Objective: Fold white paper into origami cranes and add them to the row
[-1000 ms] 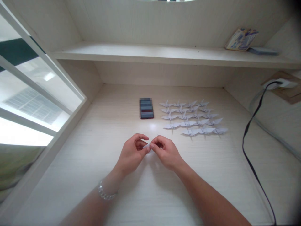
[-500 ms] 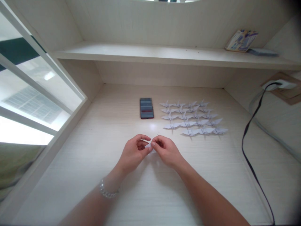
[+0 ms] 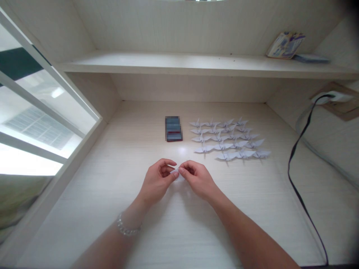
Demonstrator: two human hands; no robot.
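My left hand (image 3: 157, 179) and my right hand (image 3: 198, 179) meet at the middle of the desk. Between their fingertips they pinch a small piece of folded white paper (image 3: 176, 174), mostly hidden by the fingers. Beyond my hands, on the desk, lie several white origami cranes (image 3: 227, 139) in neat rows. To their left sits a dark rectangular object (image 3: 174, 129), too blurred to identify. Neither hand touches the cranes or this object.
The pale wooden desk (image 3: 112, 209) is walled at the back and sides. A shelf (image 3: 168, 63) above holds a booklet (image 3: 286, 45). A black cable (image 3: 297, 164) runs from a wall socket (image 3: 331, 98) down the right. A window (image 3: 36, 112) lies left.
The folded paper has shifted slightly between my fingertips, showing less of itself than half a second ago. My hands remain together at about the same place.
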